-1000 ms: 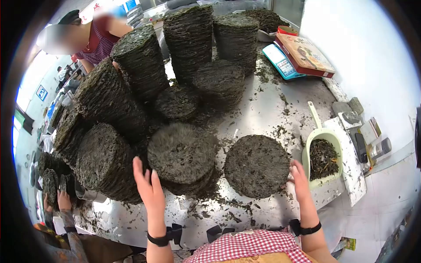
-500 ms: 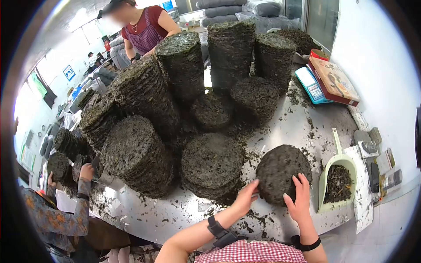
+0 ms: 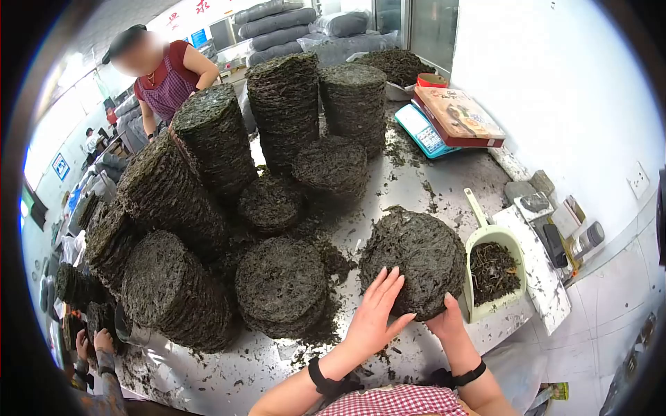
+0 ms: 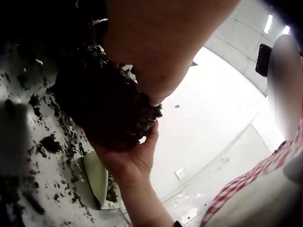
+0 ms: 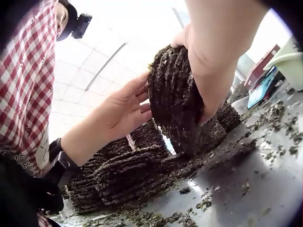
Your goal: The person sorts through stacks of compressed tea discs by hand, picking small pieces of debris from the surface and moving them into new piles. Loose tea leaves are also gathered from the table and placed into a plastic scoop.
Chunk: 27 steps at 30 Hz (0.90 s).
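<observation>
A dark round stack of dried seaweed sheets (image 3: pixel 424 253) is tilted up toward me at the front right of the table. My left hand (image 3: pixel 374 315) lies across its near left face, the long fingers straight. At the near right rim, my right hand (image 3: pixel 449 322) grips the stack, thumb over the edge and fingers partly hidden beneath. Its layered side shows in the right wrist view as a thick seaweed stack (image 5: pixel 170 94) between both hands. To the left stands a low round seaweed stack (image 3: pixel 281 284), untouched by either hand.
Tall seaweed stacks (image 3: pixel 281 111) crowd the left and back. A pale green dustpan (image 3: pixel 513 239) with scraps lies right of my hands. Behind it are a blue scale (image 3: pixel 423 135) and a flat box (image 3: pixel 461 114). Another person's hands (image 3: pixel 103 343) work at far left.
My hands, apart a second ago, have come together on the right-hand seaweed stack. Its near edge has been tipped up. The head view has also swung about.
</observation>
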Each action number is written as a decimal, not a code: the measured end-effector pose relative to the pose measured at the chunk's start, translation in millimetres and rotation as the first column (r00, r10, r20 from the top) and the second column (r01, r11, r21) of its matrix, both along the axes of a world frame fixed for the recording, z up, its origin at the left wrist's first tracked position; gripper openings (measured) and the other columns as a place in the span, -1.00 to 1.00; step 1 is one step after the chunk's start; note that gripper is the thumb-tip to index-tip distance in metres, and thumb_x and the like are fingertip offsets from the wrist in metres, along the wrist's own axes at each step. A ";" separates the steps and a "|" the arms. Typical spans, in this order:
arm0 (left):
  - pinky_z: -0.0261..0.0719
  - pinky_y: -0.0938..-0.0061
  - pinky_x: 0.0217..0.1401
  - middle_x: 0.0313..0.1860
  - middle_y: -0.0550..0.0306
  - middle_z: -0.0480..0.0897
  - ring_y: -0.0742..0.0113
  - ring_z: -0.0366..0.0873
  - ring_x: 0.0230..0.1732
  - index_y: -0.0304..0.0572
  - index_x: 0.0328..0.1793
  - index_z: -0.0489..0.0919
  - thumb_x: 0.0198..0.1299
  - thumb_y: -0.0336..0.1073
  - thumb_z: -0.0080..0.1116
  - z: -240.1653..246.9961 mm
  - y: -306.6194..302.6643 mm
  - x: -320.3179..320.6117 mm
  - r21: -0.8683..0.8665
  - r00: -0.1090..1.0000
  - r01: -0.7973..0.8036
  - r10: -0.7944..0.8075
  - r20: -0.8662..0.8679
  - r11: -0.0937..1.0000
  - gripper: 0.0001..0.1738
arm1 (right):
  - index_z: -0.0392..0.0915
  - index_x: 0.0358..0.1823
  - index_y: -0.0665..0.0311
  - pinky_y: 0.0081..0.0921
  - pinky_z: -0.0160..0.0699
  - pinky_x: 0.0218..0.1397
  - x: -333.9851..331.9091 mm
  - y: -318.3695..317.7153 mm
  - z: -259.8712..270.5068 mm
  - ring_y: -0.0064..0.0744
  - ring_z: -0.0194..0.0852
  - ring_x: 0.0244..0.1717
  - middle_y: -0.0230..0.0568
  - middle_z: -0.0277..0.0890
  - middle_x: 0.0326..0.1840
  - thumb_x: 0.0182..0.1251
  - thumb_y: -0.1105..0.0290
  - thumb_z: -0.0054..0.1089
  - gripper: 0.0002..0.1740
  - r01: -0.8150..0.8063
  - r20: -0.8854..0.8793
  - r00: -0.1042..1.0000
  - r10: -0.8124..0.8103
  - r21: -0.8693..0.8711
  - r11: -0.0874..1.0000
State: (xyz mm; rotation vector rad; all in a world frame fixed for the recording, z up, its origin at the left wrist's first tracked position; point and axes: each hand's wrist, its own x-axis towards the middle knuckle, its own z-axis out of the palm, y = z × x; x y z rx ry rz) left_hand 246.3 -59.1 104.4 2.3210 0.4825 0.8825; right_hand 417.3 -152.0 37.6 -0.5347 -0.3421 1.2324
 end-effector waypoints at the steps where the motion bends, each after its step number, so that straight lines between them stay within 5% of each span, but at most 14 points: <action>1: 0.29 0.10 0.45 0.44 -0.14 0.35 -0.16 0.23 0.48 -0.28 0.42 0.33 0.09 -0.24 0.38 -1.2 1.1 -1.4 0.015 1.000 -0.002 0.002 -0.022 1.000 -0.23 | 0.20 0.41 0.24 -0.17 0.29 0.46 -0.1 -1.5 2.1 -0.18 0.30 0.39 -0.18 0.33 0.37 0.15 0.13 0.36 -0.16 0.002 -0.006 1.000 -0.002 -0.002 1.000; 9: 0.39 0.15 0.36 0.34 -0.11 0.44 -0.10 0.38 0.34 -0.28 0.36 0.40 0.00 -0.29 0.39 0.5 5.1 -6.3 0.173 0.997 0.023 -0.010 -0.080 0.985 -0.25 | 0.18 0.43 0.27 -0.20 0.34 0.43 -8.3 -7.2 3.8 -0.20 0.33 0.37 -0.18 0.33 0.37 0.01 0.14 0.47 -0.04 0.004 0.200 0.980 0.004 -0.039 0.999; 12: 0.44 0.14 0.28 0.22 -0.09 0.49 -0.09 0.43 0.24 -0.26 0.30 0.46 -0.07 -0.35 0.36 20.4 0.8 -6.4 0.092 0.994 -0.053 0.061 -0.085 0.994 -0.30 | 0.19 0.42 0.26 -0.22 0.38 0.40 -11.3 -8.5 12.5 -0.21 0.35 0.35 -0.19 0.34 0.36 0.01 0.15 0.46 -0.06 -0.021 0.242 0.969 0.039 -0.074 0.997; 15: 0.52 0.20 0.07 0.01 -0.05 0.55 -0.09 0.50 0.01 -0.20 0.16 0.54 -0.04 -0.40 0.29 29.8 14.3 -4.8 0.194 0.985 -0.153 0.166 -0.049 0.969 -0.47 | 0.19 0.42 0.26 -0.22 0.37 0.40 -19.0 -3.0 13.3 -0.21 0.34 0.36 -0.19 0.34 0.36 0.03 0.14 0.44 -0.07 -0.041 0.228 0.972 0.054 -0.061 0.997; 17: 0.57 0.26 -0.04 -0.16 -0.02 0.59 -0.01 0.57 -0.11 -0.23 0.06 0.55 0.08 -0.40 0.24 35.2 25.6 -9.8 -0.034 0.970 -0.225 0.227 0.086 0.974 -0.63 | 0.19 0.43 0.23 -0.18 0.32 0.43 -19.2 -1.5 7.1 -0.19 0.33 0.36 -0.21 0.34 0.37 0.05 0.13 0.42 -0.08 -0.051 0.234 0.970 0.060 -0.046 0.998; 19: 0.58 0.31 -0.14 -0.20 0.04 0.64 0.14 0.65 -0.16 -0.23 0.03 0.54 0.24 -0.38 0.17 53.4 38.8 -30.6 -0.265 0.886 -0.411 0.451 0.107 0.872 -0.75 | 0.21 0.43 0.18 -0.13 0.23 0.46 -21.1 0.3 4.5 -0.15 0.31 0.37 -0.23 0.35 0.38 0.06 0.10 0.39 -0.10 -0.032 0.132 0.991 0.034 -0.021 0.999; 22: 0.58 0.33 -0.16 -0.12 0.11 0.66 0.30 0.65 -0.18 -0.23 0.05 0.53 0.37 -0.23 0.07 47.9 73.5 -84.2 -0.764 0.732 -0.197 0.611 0.302 0.614 -0.74 | 0.22 0.42 0.16 -0.07 0.24 0.46 -15.9 -7.8 -9.7 -0.15 0.30 0.38 -0.25 0.35 0.36 0.05 0.16 0.40 -0.12 -0.091 -0.040 0.995 0.090 -0.036 0.995; 25: 0.61 0.42 -0.17 -0.12 0.11 0.67 0.31 0.65 -0.18 -0.26 0.08 0.51 0.38 -0.15 0.04 35.4 89.6 -145.5 -0.902 0.699 -0.072 0.667 0.259 0.426 -0.66 | 0.22 0.43 0.15 -0.06 0.23 0.47 -14.2 -11.4 -12.5 -0.15 0.28 0.40 -0.25 0.34 0.38 0.06 0.16 0.38 -0.13 -0.112 -0.079 0.991 0.107 -0.063 0.992; 27: 0.59 0.45 -0.23 -0.08 0.08 0.67 0.31 0.65 -0.14 -0.26 0.13 0.50 0.38 -0.14 0.05 16.6 91.0 -166.4 -0.914 0.701 -0.055 0.667 0.252 0.402 -0.64 | 0.23 0.42 0.16 -0.05 0.24 0.46 -11.4 -12.2 -21.4 -0.14 0.30 0.39 -0.24 0.35 0.38 0.07 0.15 0.37 -0.14 -0.139 -0.100 0.986 0.132 -0.069 0.988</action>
